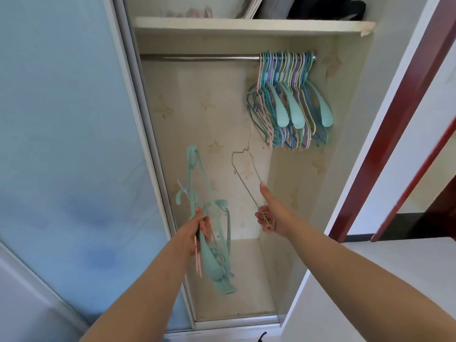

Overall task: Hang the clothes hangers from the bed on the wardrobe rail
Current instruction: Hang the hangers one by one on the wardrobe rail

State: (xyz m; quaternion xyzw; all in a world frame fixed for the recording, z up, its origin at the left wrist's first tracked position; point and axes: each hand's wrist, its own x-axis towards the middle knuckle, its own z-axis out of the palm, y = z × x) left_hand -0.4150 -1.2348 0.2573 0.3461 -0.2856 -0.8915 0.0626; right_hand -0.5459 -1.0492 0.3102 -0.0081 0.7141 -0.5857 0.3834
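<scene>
Two hands full of hangers, facing the open wardrobe.

L hand (pixel 199 227) has fingers curled round a bunch of teal plastic hangers (pixel 212 228) w/ a thin pink one among them, held low beside the sliding door (pixel 69 144). R hand (pixel 267 213) pinches the bottom of one thin wire hanger (pixel 246 166), thumb stretched up along it, hook pointing up toward the rail (pixel 197 58). Hung hangers (pixel 288 99) crowd the rail's right end, near the side wall; its left stretch is bare. Shelf (pixel 246 27) above w/ folded stuff; dark red door frame (pixel 394 119) at right.
</scene>
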